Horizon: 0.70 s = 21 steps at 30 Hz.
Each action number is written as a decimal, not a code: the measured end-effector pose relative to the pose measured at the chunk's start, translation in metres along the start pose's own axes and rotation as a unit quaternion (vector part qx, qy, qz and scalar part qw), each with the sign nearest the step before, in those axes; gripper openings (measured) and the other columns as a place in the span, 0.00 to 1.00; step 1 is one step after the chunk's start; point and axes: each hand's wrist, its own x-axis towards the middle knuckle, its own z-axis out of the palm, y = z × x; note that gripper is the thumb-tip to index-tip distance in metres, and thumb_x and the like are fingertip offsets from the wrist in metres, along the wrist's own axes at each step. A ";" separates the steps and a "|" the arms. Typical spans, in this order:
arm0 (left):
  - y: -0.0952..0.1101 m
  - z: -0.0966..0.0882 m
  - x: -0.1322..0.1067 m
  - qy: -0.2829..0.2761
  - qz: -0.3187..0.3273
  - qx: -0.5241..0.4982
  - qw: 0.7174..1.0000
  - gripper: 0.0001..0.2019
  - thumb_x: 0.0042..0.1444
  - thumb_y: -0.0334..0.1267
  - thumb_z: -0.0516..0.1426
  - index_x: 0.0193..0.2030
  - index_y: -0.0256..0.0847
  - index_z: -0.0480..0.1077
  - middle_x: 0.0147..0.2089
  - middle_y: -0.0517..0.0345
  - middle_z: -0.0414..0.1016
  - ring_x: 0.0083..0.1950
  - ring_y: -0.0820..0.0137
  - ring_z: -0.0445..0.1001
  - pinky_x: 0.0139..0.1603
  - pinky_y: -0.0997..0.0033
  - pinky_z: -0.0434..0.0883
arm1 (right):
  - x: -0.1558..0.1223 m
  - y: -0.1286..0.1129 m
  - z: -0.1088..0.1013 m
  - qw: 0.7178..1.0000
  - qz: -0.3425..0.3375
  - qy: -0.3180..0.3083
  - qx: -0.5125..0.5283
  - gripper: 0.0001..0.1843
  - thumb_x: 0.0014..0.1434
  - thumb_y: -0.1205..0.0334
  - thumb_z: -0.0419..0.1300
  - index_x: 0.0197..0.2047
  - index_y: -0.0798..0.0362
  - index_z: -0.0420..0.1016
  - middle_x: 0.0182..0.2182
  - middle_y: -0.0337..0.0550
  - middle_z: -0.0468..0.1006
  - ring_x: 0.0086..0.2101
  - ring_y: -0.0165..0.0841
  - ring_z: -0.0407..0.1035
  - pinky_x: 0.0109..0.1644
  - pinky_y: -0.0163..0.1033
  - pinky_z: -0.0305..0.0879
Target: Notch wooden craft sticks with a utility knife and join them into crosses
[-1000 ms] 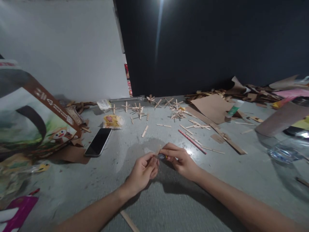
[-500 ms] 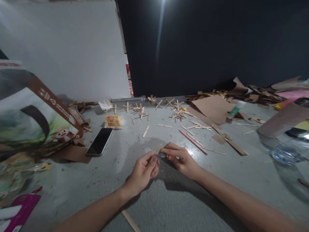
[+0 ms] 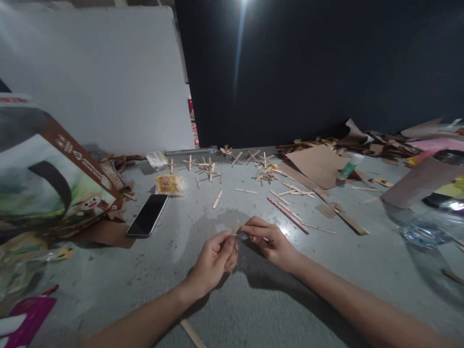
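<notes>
Both my hands meet over the middle of the grey table [image 3: 253, 299]. My left hand [image 3: 215, 258] is closed in a pinch on a short wooden stick piece [image 3: 235, 228] that pokes up between the two hands. My right hand [image 3: 270, 241] is closed round a small tool [image 3: 245, 236] with a dark tip and a bit of yellow, its tip against the stick. I cannot make out what kind of tool it is. Several loose craft sticks and glued stick crosses [image 3: 266, 173] lie farther back.
A black phone [image 3: 148, 214] lies left of my hands, next to a printed carton [image 3: 47, 179]. A red pencil [image 3: 288, 215], brown card sheets [image 3: 319, 165], a glue tube [image 3: 348, 167] and a clear plastic container [image 3: 427, 227] are to the right. A snack packet [image 3: 169, 183] lies behind the phone.
Both hands stay together in nearly the same spot. The stick piece shows less above my fingers than a second ago. The view has shifted slightly.
</notes>
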 end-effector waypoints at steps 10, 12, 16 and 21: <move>0.001 0.001 0.001 0.015 -0.005 0.024 1.000 0.26 0.66 0.65 0.62 0.34 0.43 0.65 0.20 0.75 0.53 0.18 0.79 0.47 0.22 0.75 0.50 | 0.001 0.000 0.000 1.000 0.000 0.002 -0.005 0.26 0.81 0.47 0.49 0.58 0.51 0.85 0.38 0.51 0.81 0.38 0.38 0.74 0.42 0.43 0.71; 0.000 0.001 0.001 0.007 -0.007 0.025 1.000 0.27 0.64 0.66 0.63 0.33 0.43 0.64 0.20 0.75 0.53 0.18 0.80 0.46 0.21 0.75 0.50 | 0.001 -0.002 0.000 1.000 -0.005 0.005 -0.008 0.26 0.82 0.49 0.47 0.59 0.50 0.84 0.39 0.51 0.81 0.38 0.38 0.74 0.43 0.43 0.71; 0.000 0.001 0.000 0.006 -0.003 0.021 1.000 0.26 0.65 0.64 0.62 0.34 0.43 0.65 0.20 0.75 0.52 0.18 0.80 0.46 0.21 0.76 0.50 | 0.000 -0.003 0.000 1.000 -0.006 -0.001 -0.006 0.25 0.82 0.50 0.47 0.59 0.49 0.84 0.39 0.51 0.81 0.39 0.38 0.74 0.43 0.43 0.71; -0.003 -0.001 0.000 0.006 0.004 0.020 1.000 0.25 0.67 0.63 0.62 0.34 0.43 0.65 0.19 0.76 0.52 0.18 0.80 0.45 0.21 0.76 0.50 | 0.000 -0.002 0.001 1.000 -0.001 0.005 0.002 0.25 0.82 0.48 0.49 0.59 0.50 0.85 0.40 0.51 0.81 0.39 0.38 0.74 0.43 0.43 0.71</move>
